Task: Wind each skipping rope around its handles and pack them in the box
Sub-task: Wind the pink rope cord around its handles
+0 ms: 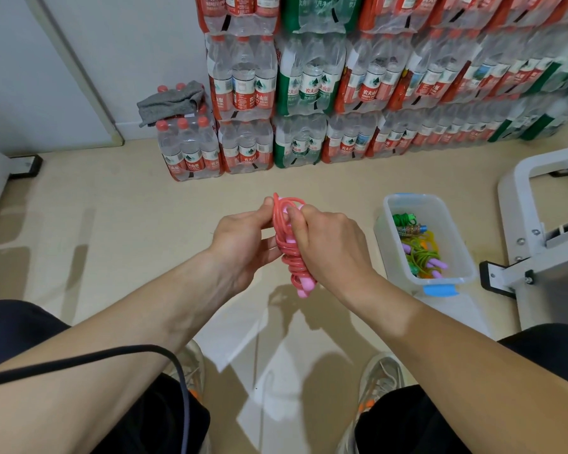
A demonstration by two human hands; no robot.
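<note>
A: Item in hand?

B: One pink skipping rope (287, 253), coiled around its pale pink handles (304, 286). It is held in the air above the floor (112, 224), to the left of the box (463, 253).

A: Left hand (240, 244)?

B: Fingers curled round the bundle, with the thumb pinching the top loop.

A: Right hand (328, 244)?

B: Curled over the other side, gripping the coils near the top. Neither hand is open.

A: Handling note for this step?

B: Judged as finishing the wind. Hold the turns snug against the handles and tuck the last loop under a turn, or the springy cord may uncoil.

A: Box contents?

B: Green rope (423, 260), purple handles (438, 265), others tangled. There appears to be room for one more.
</note>
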